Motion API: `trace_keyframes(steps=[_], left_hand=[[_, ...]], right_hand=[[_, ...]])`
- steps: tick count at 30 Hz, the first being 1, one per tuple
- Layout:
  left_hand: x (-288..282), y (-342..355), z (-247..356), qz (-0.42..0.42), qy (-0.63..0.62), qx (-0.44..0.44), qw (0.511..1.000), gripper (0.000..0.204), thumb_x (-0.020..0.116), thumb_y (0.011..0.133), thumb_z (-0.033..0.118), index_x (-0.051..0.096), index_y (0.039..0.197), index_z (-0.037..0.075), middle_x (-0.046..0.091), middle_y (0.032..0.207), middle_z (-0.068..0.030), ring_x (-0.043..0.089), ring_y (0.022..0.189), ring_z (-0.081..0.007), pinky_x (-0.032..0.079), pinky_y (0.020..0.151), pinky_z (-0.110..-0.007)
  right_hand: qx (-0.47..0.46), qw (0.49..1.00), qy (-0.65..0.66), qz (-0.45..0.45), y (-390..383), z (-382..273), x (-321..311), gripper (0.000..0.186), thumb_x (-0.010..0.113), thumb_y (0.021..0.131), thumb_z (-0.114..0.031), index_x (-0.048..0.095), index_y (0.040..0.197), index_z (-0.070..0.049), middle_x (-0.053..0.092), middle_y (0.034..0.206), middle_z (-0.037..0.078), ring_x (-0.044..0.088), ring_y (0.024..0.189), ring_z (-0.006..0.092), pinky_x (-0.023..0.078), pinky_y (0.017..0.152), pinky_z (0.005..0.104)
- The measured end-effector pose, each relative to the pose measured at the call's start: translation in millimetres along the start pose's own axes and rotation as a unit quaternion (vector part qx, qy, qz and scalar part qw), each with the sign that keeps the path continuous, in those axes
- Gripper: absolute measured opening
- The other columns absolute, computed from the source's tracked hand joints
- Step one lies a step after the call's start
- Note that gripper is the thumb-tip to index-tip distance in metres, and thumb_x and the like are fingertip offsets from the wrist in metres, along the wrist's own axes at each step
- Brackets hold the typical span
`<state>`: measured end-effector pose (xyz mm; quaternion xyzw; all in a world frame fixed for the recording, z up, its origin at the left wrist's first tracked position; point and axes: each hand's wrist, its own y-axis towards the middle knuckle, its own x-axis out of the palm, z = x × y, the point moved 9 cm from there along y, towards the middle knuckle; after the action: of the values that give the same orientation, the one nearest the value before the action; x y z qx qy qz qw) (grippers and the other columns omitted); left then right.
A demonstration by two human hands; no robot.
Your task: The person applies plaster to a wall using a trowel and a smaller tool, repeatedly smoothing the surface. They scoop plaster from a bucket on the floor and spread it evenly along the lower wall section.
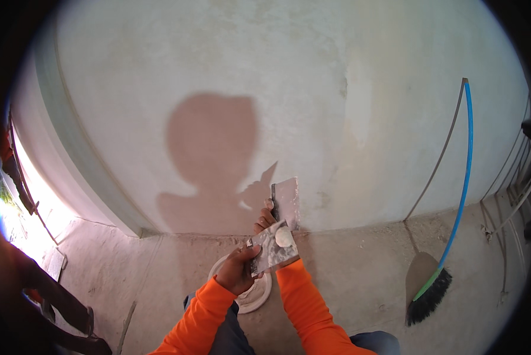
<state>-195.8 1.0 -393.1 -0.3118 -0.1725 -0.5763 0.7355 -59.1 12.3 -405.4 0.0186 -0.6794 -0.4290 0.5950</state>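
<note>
My left hand (237,267) grips a wide metal scraper (266,258) held out flat, with a white lump of paste (283,237) on its blade near the right end. Behind it, my right hand (266,216) holds a second scraper (287,194) with its blade raised against the backdrop of the wall; part of that hand is hidden by the first scraper. Below both hands, a round white bucket (260,304) sits on the floor, partly covered by my arms.
A pale plastered wall (372,118) faces me, carrying my shadow. A broom (432,296) with a blue handle leans on it at right, near thin rods or cables (514,198). A dark piece of furniture (58,307) and a bright opening (14,177) are at left. A stick (126,325) lies on the concrete floor.
</note>
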Motion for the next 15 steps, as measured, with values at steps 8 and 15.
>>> trace_keyframes(steps=[8,15], left_hand=[[3,1,-2,0.026,0.084,0.04,0.995,0.028,0.064,0.103,0.03,0.059,0.114,0.004,0.068,0.087,-0.0033,0.065,0.061,-0.0135,0.048,0.046,-0.027],[-10,5,-2,0.088,0.11,0.051,0.989,0.027,0.065,0.102,0.027,0.06,0.116,0.005,0.067,0.088,-0.0006,0.065,0.065,-0.0097,0.046,0.045,-0.025]], right_hand=[[0.124,0.992,0.002,-0.018,-2,43,15,0.043,0.051,0.103,-0.054,0.047,0.099,-0.012,0.036,0.065,-0.004,0.028,0.055,0.0111,0.034,0.056,0.0297],[0.186,0.98,-0.053,0.045,-16,58,14,0.042,0.054,0.102,-0.048,0.051,0.101,-0.007,0.051,0.077,0.003,0.051,0.065,0.0159,0.048,0.062,0.0285]])
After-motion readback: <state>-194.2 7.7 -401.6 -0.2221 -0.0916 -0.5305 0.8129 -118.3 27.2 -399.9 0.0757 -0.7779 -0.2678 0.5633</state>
